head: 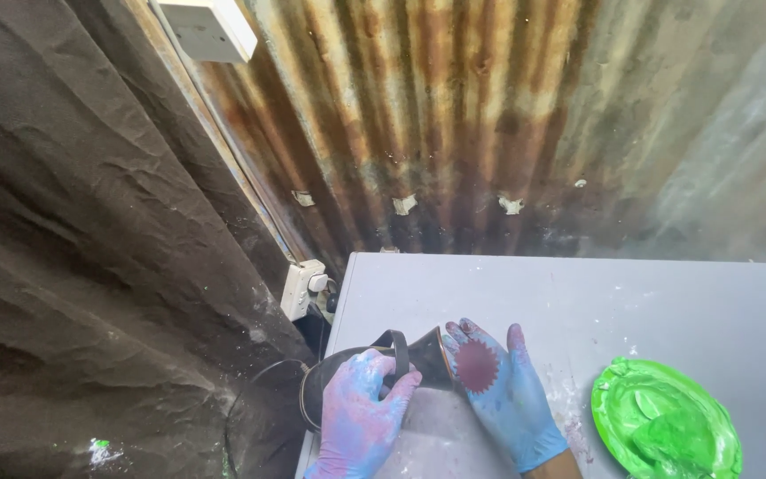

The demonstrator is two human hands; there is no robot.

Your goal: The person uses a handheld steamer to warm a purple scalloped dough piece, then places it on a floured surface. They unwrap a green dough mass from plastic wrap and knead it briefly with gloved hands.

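Observation:
Both my hands wear blue gloves smeared with pinkish powder. My left hand (361,412) grips the black handle of a dark kettle-like vessel (334,377) at the table's near left corner. My right hand (503,390) lies flat with fingers spread against the vessel's greyish, powder-dusted side (441,430); a dark red spiky stain marks the back of that glove. The vessel's lower part is cut off by the frame's bottom edge.
A grey table (578,293) dusted with white powder. A bright green plate (667,426) coated in green paste lies at the near right. A rusty corrugated metal wall (489,133) stands behind, dark cloth (90,266) hangs left, and a white socket (303,288) with a plug sits by the table corner.

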